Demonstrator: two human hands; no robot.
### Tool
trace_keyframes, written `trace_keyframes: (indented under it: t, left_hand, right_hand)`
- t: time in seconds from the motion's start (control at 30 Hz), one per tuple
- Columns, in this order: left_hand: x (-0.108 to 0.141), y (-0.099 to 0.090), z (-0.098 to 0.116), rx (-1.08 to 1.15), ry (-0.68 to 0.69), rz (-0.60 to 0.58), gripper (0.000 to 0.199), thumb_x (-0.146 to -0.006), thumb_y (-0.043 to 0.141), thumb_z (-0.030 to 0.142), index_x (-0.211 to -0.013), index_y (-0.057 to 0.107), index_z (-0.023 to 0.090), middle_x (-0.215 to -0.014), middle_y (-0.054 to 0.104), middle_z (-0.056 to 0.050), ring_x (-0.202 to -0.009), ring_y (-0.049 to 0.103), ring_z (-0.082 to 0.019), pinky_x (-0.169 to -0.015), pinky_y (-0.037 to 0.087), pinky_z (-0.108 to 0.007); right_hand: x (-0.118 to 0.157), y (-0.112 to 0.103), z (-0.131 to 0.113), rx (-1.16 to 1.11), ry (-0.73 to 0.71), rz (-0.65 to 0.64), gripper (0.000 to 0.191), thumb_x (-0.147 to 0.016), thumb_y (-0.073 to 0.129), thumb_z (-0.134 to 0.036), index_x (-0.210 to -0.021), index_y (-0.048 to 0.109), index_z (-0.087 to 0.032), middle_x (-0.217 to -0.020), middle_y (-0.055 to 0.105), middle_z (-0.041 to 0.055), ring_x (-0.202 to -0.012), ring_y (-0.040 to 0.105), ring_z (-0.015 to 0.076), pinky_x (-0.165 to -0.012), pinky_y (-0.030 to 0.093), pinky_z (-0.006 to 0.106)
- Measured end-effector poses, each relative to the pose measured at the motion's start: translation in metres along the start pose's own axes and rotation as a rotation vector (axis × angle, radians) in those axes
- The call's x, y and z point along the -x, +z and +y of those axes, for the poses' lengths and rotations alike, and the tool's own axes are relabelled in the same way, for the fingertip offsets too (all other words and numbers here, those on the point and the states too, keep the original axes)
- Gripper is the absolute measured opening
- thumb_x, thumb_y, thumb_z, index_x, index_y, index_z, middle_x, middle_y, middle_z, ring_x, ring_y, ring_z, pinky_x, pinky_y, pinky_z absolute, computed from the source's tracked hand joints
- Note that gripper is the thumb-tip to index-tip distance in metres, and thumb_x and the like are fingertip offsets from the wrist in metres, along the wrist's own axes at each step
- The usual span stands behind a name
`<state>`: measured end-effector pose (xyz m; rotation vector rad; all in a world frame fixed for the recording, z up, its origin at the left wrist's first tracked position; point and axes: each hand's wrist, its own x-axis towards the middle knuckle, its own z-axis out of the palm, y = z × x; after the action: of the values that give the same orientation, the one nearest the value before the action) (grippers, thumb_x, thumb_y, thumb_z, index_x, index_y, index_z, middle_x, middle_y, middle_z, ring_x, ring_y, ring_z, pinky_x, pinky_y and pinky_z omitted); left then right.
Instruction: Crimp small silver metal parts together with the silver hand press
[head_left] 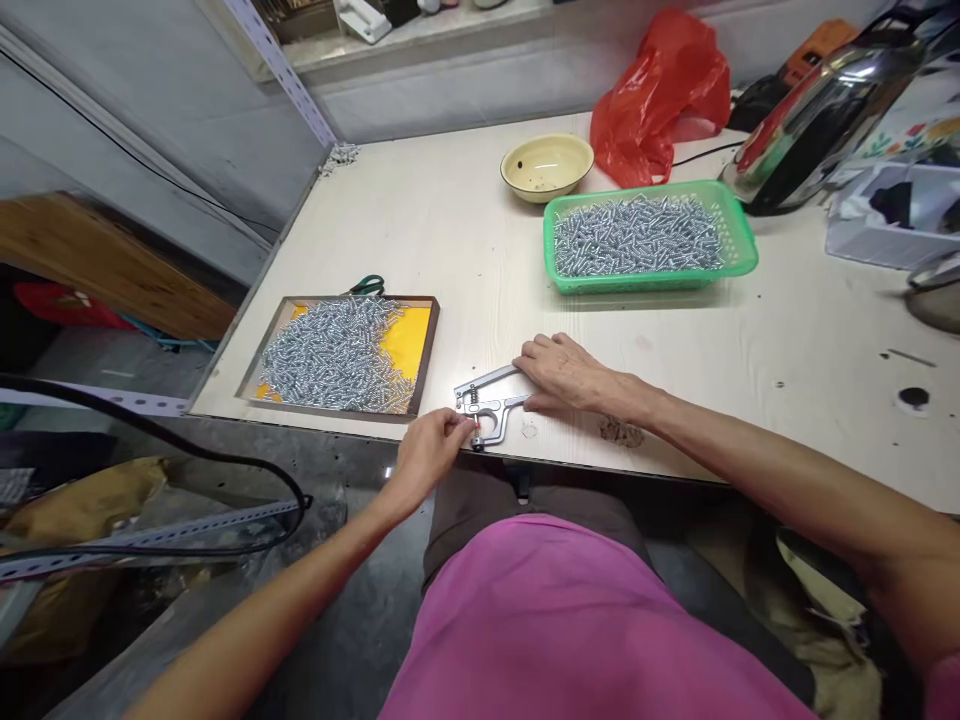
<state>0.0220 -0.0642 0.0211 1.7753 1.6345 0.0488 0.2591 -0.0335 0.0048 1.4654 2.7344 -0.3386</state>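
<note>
Snap-fastener pliers (491,407), silver-grey with a spring between the arms, lie at the table's front edge, jaws to the left. My right hand (562,372) is closed round their handles, which stand apart. At the jaw end, my left hand (431,450) pinches with thumb and fingertips; what it holds there is too small to make out. A tiny red spot shows by the jaw. Left of the pliers, a shallow tray (424,355) with a yellow bottom holds a heap of small silvery metal pieces (330,355).
A green plastic basket (645,287) full of similar silvery pieces stands farther back. Behind it are a cream bowl (547,168), a red plastic bag (660,95) and an electric kettle (832,110). Green-handled scissors (368,285) lie behind the tray. A black cable (202,450) hangs at left.
</note>
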Motion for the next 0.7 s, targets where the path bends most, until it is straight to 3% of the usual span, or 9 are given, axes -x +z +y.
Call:
trace_keyframes:
  t: [0.1,0.2,0.3,0.5,0.7]
  left_hand:
    - [0.002,0.007,0.007,-0.274,0.313,0.231,0.019,-0.087,0.058,0.034,-0.097,0.065,0.018,-0.093,0.066,-0.006,-0.089,0.061,-0.02,-0.076,0.047,-0.031]
    - [-0.012,0.018,0.016,-0.434,0.55,0.233,0.036,-0.082,0.065,0.03,-0.115,0.058,0.017,-0.118,0.061,-0.01,-0.114,0.051,-0.027,-0.093,0.045,-0.038]
    - [-0.033,0.025,0.022,-0.499,0.641,0.177,0.053,-0.081,0.067,0.029,-0.127,0.049,0.014,-0.136,0.05,-0.014,-0.125,0.043,-0.029,-0.104,0.039,-0.042]
    - [-0.054,0.024,0.031,-0.59,0.669,0.103,0.056,-0.083,0.063,0.029,-0.132,0.045,0.008,-0.123,0.056,-0.017,-0.112,0.049,-0.03,-0.095,0.045,-0.043]
    - [-0.057,0.023,0.034,-0.598,0.711,0.083,0.033,-0.09,0.054,0.034,-0.116,0.059,0.016,-0.1,0.06,-0.01,-0.094,0.052,-0.025,-0.081,0.047,-0.037]
  right_hand:
    - [0.004,0.001,-0.004,0.018,0.0,0.024,0.038,-0.082,0.065,-0.045,-0.103,0.06,-0.014,-0.103,0.06,0.0113,-0.096,0.05,0.0258,-0.08,0.032,0.036]
    - [0.005,0.002,-0.007,0.028,0.007,0.033,0.039,-0.083,0.065,-0.044,-0.106,0.06,-0.013,-0.105,0.06,0.0121,-0.098,0.05,0.0265,-0.08,0.033,0.037]
    - [0.007,0.001,-0.009,0.017,0.031,0.018,0.041,-0.082,0.067,-0.043,-0.108,0.059,-0.012,-0.106,0.059,0.0127,-0.099,0.05,0.0262,-0.08,0.035,0.036]
    - [0.01,-0.01,-0.015,-0.03,0.096,-0.002,0.052,-0.079,0.07,-0.045,-0.113,0.058,-0.009,-0.111,0.057,0.0146,-0.101,0.05,0.0257,-0.078,0.04,0.034]
    - [0.01,0.008,-0.021,-0.08,0.17,0.078,0.03,-0.088,0.061,-0.039,-0.1,0.064,-0.012,-0.098,0.06,0.0114,-0.093,0.053,0.0221,-0.072,0.039,0.031]
